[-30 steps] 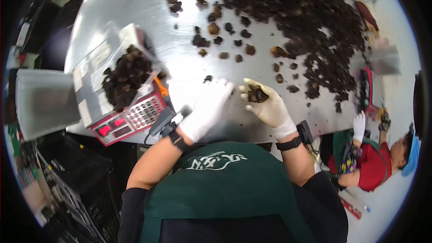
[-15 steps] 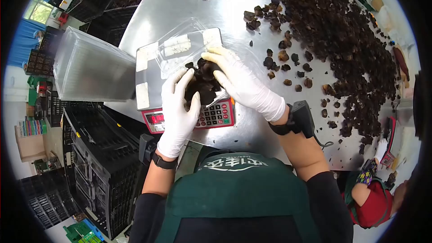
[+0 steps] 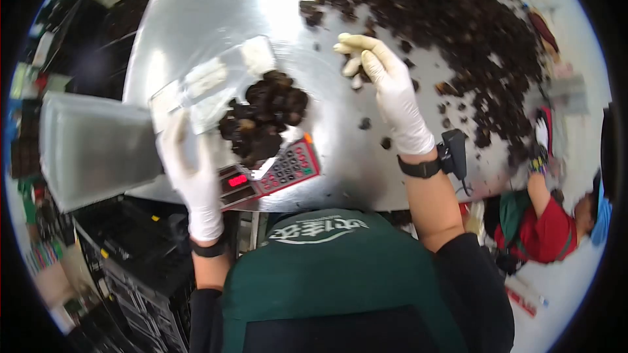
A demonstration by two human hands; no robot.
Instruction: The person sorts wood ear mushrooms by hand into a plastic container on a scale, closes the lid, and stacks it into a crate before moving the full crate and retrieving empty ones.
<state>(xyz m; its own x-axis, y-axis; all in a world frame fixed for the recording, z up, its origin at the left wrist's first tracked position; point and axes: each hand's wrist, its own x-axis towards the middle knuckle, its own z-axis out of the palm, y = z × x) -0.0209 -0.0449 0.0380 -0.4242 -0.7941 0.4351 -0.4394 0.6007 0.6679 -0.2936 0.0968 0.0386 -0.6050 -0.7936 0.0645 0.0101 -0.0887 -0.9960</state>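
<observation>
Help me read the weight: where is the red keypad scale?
In the head view, the red keypad scale sits at the near left edge of the metal table, under the clear tray of dark dried pieces, beside the white-gloved left hand.

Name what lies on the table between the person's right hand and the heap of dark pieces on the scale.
Only bare steel table: the head view shows nothing between the right hand and the heap on the scale.
</observation>
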